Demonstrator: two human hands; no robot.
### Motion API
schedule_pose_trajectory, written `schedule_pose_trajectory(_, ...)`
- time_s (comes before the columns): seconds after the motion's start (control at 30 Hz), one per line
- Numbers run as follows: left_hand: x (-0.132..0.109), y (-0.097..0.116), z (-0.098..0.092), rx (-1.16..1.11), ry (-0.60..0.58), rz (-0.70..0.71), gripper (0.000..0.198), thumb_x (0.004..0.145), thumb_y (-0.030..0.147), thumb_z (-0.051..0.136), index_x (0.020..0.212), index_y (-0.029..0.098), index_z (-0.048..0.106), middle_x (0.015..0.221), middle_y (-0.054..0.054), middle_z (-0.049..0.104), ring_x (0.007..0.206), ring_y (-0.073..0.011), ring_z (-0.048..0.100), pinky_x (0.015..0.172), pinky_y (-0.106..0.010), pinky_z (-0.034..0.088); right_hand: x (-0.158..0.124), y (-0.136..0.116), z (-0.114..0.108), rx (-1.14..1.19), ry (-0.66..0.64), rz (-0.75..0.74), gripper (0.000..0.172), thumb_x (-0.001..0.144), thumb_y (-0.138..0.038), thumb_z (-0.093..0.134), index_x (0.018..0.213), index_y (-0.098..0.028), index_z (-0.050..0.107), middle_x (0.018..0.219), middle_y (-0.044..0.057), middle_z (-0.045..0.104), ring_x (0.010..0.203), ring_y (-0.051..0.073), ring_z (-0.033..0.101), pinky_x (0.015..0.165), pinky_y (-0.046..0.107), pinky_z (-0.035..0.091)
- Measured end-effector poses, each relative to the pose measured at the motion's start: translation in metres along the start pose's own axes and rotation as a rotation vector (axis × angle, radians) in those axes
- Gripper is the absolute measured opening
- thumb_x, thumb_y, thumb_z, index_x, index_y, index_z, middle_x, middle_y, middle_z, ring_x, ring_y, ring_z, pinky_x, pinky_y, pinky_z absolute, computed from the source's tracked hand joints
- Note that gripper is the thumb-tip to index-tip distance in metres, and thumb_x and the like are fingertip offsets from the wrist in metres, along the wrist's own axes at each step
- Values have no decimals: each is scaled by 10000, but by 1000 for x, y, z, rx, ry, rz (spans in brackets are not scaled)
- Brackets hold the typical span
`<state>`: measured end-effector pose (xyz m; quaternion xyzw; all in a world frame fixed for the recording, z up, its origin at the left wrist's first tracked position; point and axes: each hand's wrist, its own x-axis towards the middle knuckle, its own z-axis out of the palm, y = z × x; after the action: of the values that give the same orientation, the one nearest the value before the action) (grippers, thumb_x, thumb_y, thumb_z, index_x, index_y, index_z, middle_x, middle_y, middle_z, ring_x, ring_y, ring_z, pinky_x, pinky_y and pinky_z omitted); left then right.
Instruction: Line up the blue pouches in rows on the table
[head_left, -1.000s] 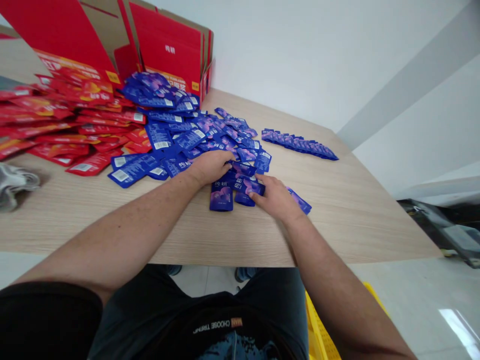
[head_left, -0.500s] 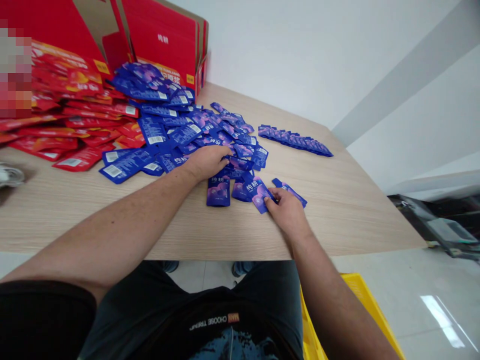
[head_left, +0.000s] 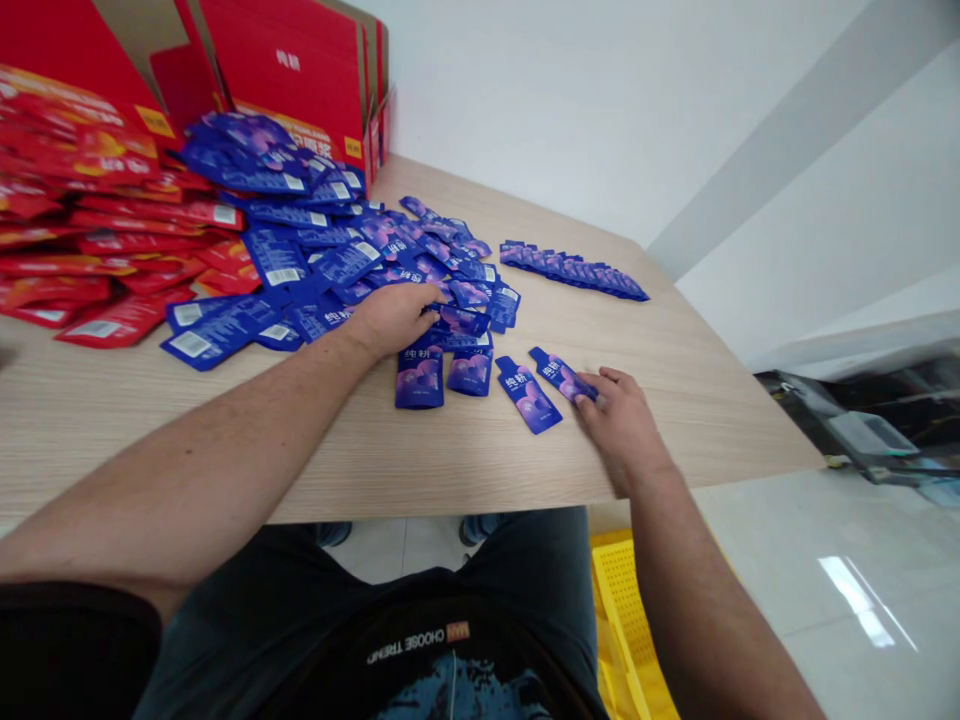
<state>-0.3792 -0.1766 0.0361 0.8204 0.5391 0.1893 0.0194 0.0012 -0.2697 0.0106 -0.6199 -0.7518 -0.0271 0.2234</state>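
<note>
My left hand (head_left: 394, 320) lies on the near edge of a loose heap of blue-purple foil sachets (head_left: 367, 260), its fingers over several of them. Whether it grips one, I cannot tell. My right hand (head_left: 619, 425) is at the front right of the heap, pinching the end of a narrow blue sachet (head_left: 559, 375). Three more blue sachets lie apart near the table's front: one (head_left: 418, 378) and another (head_left: 470, 372) below the left hand, and a third (head_left: 529, 395) tilted just left of the pinched one.
A neat overlapping row of blue sachets (head_left: 574, 270) lies to the right of the heap. A mass of red sachets (head_left: 97, 230) and flattened red cartons (head_left: 292, 80) fill the far left of the wooden table (head_left: 675, 400). A yellow crate (head_left: 622, 620) sits on the floor below.
My right hand has moved right, drawing a blue sachet away from the others, and the sachets at the front now lie apart. My left hand stays on the heap; the view has shifted slightly.
</note>
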Motion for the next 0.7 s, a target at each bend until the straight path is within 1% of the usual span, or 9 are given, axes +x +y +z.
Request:
schedule_pose_trajectory(0.1, -1, 1, -1, -13, 6, -2, 376, 938, 289, 524, 1272, 219, 682, 1250, -60, 743, 1179, -257, 680, 1031, -352, 510, 2, 11, 2, 29, -118, -71, 434, 927, -314, 584, 1315, -172, 717, 1278, 149, 700, 1258, 294, 596, 1141, 489, 436)
schedule_pose_trajectory(0.17, -1, 2, -3, -40, 31, -7, 376, 934, 295, 539, 1274, 228, 682, 1232, -54, 748, 1168, -255, 683, 1027, -355, 512, -1, 8, 2, 26, -127, -76, 426, 932, -324, 585, 1310, -177, 717, 1261, 145, 712, 1220, 296, 621, 1123, 504, 449)
schedule_pose_trajectory(0.2, -2, 4, -3, -58, 51, -6, 374, 932, 298, 546, 1274, 232, 683, 1221, -51, 750, 1159, -255, 686, 1022, -358, 513, -3, 4, 2, 13, -93, -52, 427, 930, -338, 595, 1300, -168, 722, 1268, 159, 704, 1238, 313, 608, 1121, 526, 444)
schedule_pose_trajectory(0.3, -3, 11, -6, -117, 96, 21, 361, 930, 303, 559, 1262, 238, 684, 1204, -40, 750, 1143, -247, 686, 1016, -359, 511, -6, -18, -3, 7, 98, 47, 449, 921, -381, 623, 1288, -140, 722, 1362, 216, 625, 1334, 361, 526, 1134, 578, 410)
schedule_pose_trajectory(0.37, -4, 18, -7, -142, 101, 58, 351, 931, 299, 560, 1252, 234, 686, 1215, -37, 745, 1152, -241, 680, 1024, -355, 503, -2, -39, -8, 71, 159, 19, 465, 928, -374, 619, 1331, -152, 689, 1391, 212, 601, 1342, 352, 515, 1138, 571, 407)
schedule_pose_trajectory(0.4, -5, 23, -7, -155, 96, 78, 347, 931, 294, 561, 1249, 231, 688, 1216, -37, 745, 1155, -238, 678, 1024, -352, 501, 3, -50, -10, 115, 143, -27, 473, 931, -360, 614, 1357, -160, 666, 1382, 202, 610, 1317, 339, 535, 1131, 556, 418)
schedule_pose_trajectory(0.5, -8, 37, -7, -207, 52, 133, 318, 929, 275, 574, 1215, 229, 705, 1168, -32, 756, 1115, -226, 689, 991, -334, 511, 22, -85, -10, 192, 19, -140, 482, 936, -328, 601, 1383, -152, 631, 1313, 181, 659, 1182, 307, 615, 1068, 492, 476)
schedule_pose_trajectory(0.6, -13, 49, -6, -280, 15, 162, 280, 921, 244, 594, 1173, 235, 716, 1092, -16, 767, 1044, -203, 703, 942, -308, 524, 41, -111, -4, 165, -90, -154, 368, 955, -325, 567, 1258, -158, 692, 1179, 150, 719, 1080, 281, 657, 1003, 423, 501)
schedule_pose_trajectory(0.7, -17, 55, -5, -341, 38, 164, 281, 905, 202, 614, 1168, 235, 706, 1091, -4, 761, 1042, -190, 700, 937, -300, 528, 49, -122, 3, 148, -140, -116, 281, 981, -341, 521, 1109, -196, 724, 1046, 106, 750, 1024, 262, 677, 944, 380, 506)
